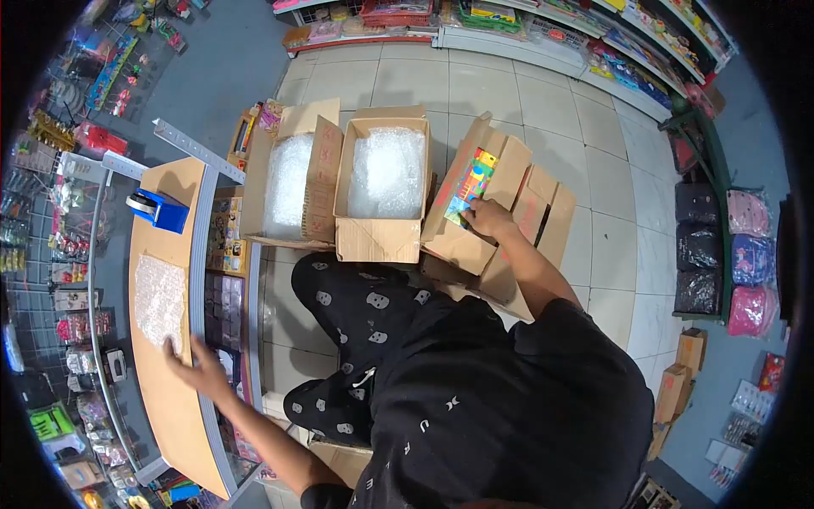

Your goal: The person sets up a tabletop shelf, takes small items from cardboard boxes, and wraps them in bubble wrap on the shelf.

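Note:
My right hand (pixel 490 219) grips the lower end of a flat, brightly coloured box (pixel 471 185), yellow, red, green and blue. That box is held over the flaps of a cardboard carton (pixel 509 178) at the right. On the left, my left hand (pixel 202 370) is open, thumb and fingers apart, with nothing in it. Its fingertips are right at the lower edge of a sheet of bubble wrap (pixel 159 299), which lies on a wooden shelf top (pixel 161 382).
Two more cardboard cartons stand before my legs, one with bubble wrap (pixel 387 174) inside, the other (pixel 322 182) also filled with it. A blue tape dispenser (pixel 161 210) sits on the shelf top. Hanging goods (pixel 80 339) line the left wall; stocked shelves (pixel 543 34) stand beyond.

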A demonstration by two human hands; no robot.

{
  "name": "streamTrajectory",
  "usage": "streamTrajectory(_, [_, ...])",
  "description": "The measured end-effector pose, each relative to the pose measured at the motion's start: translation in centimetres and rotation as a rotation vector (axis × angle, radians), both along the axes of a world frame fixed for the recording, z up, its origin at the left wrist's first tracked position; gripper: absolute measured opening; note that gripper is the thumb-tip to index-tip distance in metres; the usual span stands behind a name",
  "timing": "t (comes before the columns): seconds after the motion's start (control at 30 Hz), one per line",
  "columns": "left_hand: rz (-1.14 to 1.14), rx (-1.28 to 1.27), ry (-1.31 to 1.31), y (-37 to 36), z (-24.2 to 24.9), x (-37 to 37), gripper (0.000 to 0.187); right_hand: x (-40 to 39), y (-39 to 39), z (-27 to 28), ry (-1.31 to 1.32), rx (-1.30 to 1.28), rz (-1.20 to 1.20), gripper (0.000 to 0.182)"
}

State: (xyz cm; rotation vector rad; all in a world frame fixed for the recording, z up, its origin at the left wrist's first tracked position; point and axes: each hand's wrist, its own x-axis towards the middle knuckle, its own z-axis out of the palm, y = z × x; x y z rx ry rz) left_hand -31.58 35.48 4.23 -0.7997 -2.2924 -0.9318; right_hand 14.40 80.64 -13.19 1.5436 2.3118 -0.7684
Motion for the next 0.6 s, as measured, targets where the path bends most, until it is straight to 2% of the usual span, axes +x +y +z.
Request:
streamTrajectory(0.1, [-0.223, 0.019, -0.149, 6.6, -1.7, 5.1, 0.048, 0.0, -0.2, 0.6, -0.069, 0.034, -0.007, 0.043])
streamTrajectory(0.2, [-0.518, -0.023, -0.242, 12.6, -3.5, 11.4, 0.043, 2.3, 0.1, -1.6, -0.054, 0.108, -0.024, 0.043])
streamTrajectory(0.27, [-0.738, -0.085, -0.423, 16.3, -2.9, 16.2, 0.041, 3.9, -0.6, 0.6, 0.029, 0.064, -0.105, 0.040])
streamTrajectory(0.33, [-0.921, -0.234, -0.445, 19.0, -4.4, 19.3, 0.040, 5.7, -0.9, 1.5, 0.140, 0.005, -0.125, 0.036])
streamTrajectory(0.37, [-1.031, -0.254, -0.460, 20.3, -5.1, 20.7, 0.040, 5.6, -2.0, 4.4, 0.181, -0.017, -0.171, 0.030])
streamTrajectory(0.47, [-1.327, -0.350, -0.560, 23.7, -6.5, 24.8, 0.043, 7.5, -2.8, 3.5, 0.157, 0.116, -0.178, 0.027])
streamTrajectory(0.57, [-1.503, -0.495, -0.578, 26.3, -8.5, 27.9, 0.049, 9.2, -3.8, 3.2, 0.199, 0.220, -0.168, 0.024])
streamTrajectory(0.6, [-1.494, -0.514, -0.525, 26.9, -9.4, 28.7, 0.051, 9.6, -3.8, 2.8, 0.191, 0.224, -0.164, 0.024])
